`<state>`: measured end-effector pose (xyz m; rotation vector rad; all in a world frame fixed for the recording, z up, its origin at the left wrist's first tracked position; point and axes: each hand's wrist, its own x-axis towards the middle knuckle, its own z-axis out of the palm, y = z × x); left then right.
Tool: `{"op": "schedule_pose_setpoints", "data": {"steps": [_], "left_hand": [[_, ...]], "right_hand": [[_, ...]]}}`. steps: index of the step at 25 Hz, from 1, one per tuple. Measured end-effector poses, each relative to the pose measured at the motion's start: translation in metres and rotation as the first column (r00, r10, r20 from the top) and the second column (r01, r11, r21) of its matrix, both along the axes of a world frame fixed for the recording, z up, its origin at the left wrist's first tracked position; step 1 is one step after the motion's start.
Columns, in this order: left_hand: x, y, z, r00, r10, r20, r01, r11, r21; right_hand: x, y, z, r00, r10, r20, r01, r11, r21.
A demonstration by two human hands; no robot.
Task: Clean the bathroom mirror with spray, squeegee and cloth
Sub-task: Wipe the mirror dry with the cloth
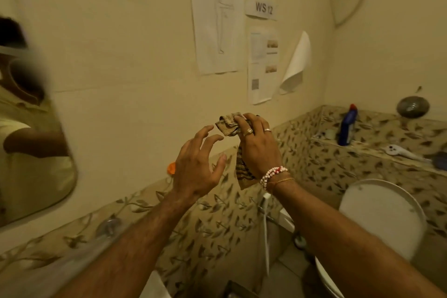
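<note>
Right hand point(256, 145) is gripping bunched brown patterned cloth point(228, 124) chest-high, spread empty left hand point(197, 167) reaching in, likely refolding it before wiping rounded wall mirror point(36, 128).

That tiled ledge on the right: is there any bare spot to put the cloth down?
The ledge is crowded at its near end: a blue bottle stands there, with a white handled object lying beside it. The bare patch is behind them, between the bottle and the round metal fitting on the wall. The right hand holds the cloth.
</note>
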<state>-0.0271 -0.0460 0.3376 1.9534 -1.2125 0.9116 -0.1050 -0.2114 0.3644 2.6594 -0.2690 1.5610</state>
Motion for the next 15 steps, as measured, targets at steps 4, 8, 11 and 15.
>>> {"op": "schedule_pose_setpoints", "data": {"steps": [4,8,11,15], "left_hand": [[0.003,-0.044,-0.045,0.996,-0.082,-0.039,0.086,0.991,0.102],[0.011,-0.077,-0.108,0.981,-0.123,-0.147,0.151,0.969,0.198],[0.012,-0.09,-0.166,0.968,-0.169,-0.188,0.218,0.933,0.286],[0.01,-0.089,-0.254,0.94,-0.141,-0.31,0.279,0.84,0.465]], "right_hand": [[-0.009,-0.032,-0.047,0.996,-0.063,-0.07,0.068,0.995,0.071],[-0.018,-0.051,-0.111,0.976,-0.121,-0.183,0.156,0.969,0.192],[-0.026,-0.057,-0.171,0.953,-0.152,-0.261,0.221,0.94,0.258],[-0.048,-0.056,-0.268,0.908,-0.17,-0.383,0.322,0.868,0.378]]}}
